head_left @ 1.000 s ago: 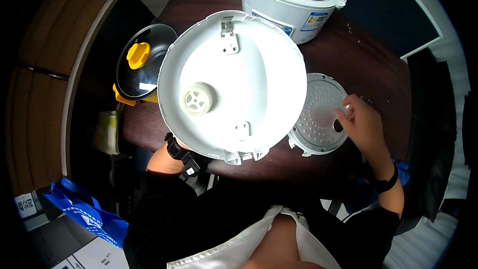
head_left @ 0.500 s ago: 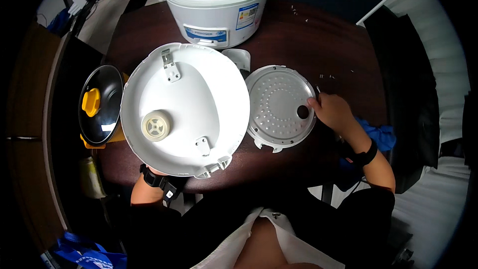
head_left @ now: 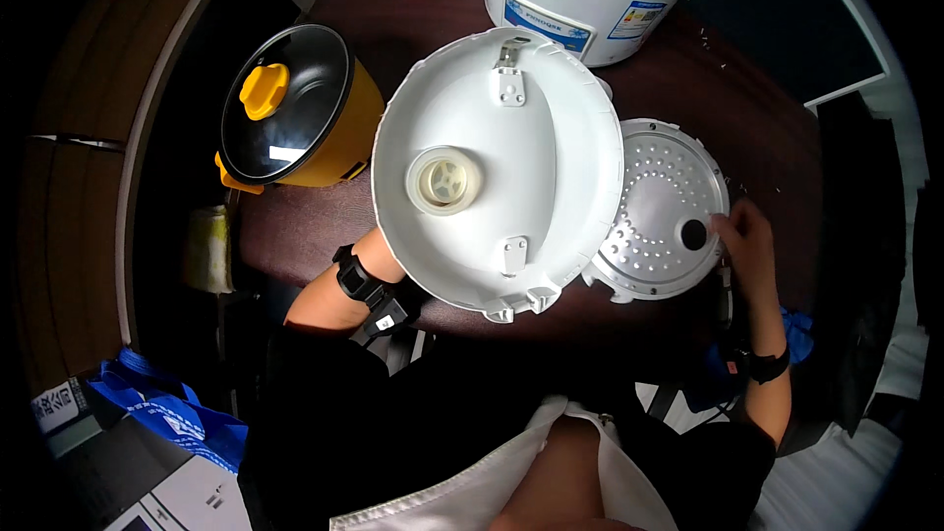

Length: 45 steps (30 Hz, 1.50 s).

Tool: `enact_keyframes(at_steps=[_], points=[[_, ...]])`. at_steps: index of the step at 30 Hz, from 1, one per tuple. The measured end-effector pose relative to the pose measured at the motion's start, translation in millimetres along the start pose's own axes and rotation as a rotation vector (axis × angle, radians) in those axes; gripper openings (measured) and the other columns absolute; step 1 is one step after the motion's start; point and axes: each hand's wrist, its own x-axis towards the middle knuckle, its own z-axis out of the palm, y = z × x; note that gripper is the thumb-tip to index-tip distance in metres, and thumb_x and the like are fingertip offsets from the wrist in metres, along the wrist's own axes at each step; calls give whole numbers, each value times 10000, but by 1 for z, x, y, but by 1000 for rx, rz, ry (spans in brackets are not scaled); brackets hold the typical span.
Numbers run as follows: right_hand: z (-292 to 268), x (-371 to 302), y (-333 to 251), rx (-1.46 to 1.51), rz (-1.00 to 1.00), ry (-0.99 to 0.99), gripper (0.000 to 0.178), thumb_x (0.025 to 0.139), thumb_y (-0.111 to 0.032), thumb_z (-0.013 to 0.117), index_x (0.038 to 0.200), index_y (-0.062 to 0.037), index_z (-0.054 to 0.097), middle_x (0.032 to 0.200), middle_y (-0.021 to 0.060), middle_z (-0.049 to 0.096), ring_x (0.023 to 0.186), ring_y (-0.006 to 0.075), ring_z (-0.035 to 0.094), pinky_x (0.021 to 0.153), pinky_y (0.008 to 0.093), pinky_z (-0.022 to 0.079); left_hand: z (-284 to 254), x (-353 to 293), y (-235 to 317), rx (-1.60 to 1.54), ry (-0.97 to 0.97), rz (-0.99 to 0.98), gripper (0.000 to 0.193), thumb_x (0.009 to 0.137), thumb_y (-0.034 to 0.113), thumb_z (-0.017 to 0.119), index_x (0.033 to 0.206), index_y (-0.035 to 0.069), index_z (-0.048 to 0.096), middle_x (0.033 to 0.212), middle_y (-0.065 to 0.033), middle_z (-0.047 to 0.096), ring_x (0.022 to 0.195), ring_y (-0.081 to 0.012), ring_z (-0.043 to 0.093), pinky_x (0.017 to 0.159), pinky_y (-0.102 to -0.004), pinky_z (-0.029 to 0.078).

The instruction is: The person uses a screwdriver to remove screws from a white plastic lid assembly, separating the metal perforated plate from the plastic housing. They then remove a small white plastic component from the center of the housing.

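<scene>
A white rice cooker lid [head_left: 511, 177] is held raised with its hollow inside facing up. It has a round cream vent fitting [head_left: 443, 180] and two small bracket plates on its inner face. My left hand [head_left: 382, 256] reaches under the lid and supports it; its fingers are hidden behind the rim. Partly covered by the lid on the right is a round dimpled metal inner lid [head_left: 661, 197] with a dark hole near its edge. My right hand [head_left: 749, 241] pinches that plate's right rim between thumb and fingers.
The white rice cooker body [head_left: 590, 0] stands uncovered at the back of the dark table [head_left: 315, 226]. On the left sits a yellow pot [head_left: 359, 133] under a glass lid with a yellow knob. Small white bits lie at the right. A blue bag [head_left: 167, 408] is at lower left.
The head view has shifted, so the table's things appear further right. My left hand still holds the white lid, which now overlaps more of the metal plate. My right hand stays at the plate's rim.
</scene>
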Motion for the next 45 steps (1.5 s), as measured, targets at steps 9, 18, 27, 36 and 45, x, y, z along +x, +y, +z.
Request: enact_keyframes(at_steps=[9,18,27,36,45], points=[[-19,-7,-27,344,35,88,223,825,4,554,720,-106,390,669,13,466,550,94,524,503,200,433,0,4,-3,-3,-7,-16,305,858,148,511,1114,-16,496,856,-50,566,631,-73,495,566,-209,405],[-112,-4,-34,551,-100,459,168,856,-87,584,744,-116,462,651,-9,526,564,63,528,502,166,408,-12,-1,5,39,38,16,297,867,170,499,1103,-10,500,856,-50,565,648,-81,505,581,-220,420],[-235,97,124,640,-16,930,165,832,-146,620,863,15,610,841,98,637,758,172,611,741,270,466,-9,2,6,69,34,-4,293,875,192,488,1092,-4,504,856,-50,563,666,-89,516,597,-230,435],[-242,135,249,815,116,918,380,818,-242,676,1057,44,602,983,133,634,892,223,610,791,326,489,-9,1,6,43,32,-6,291,884,215,476,1080,1,508,856,-50,562,683,-97,527,612,-240,450],[-228,132,327,200,691,597,520,833,-385,598,1169,11,573,1086,183,614,994,312,593,835,376,467,2,2,-3,-34,-4,16,293,893,237,464,1069,7,512,856,-50,561,701,-105,538,627,-251,465]])
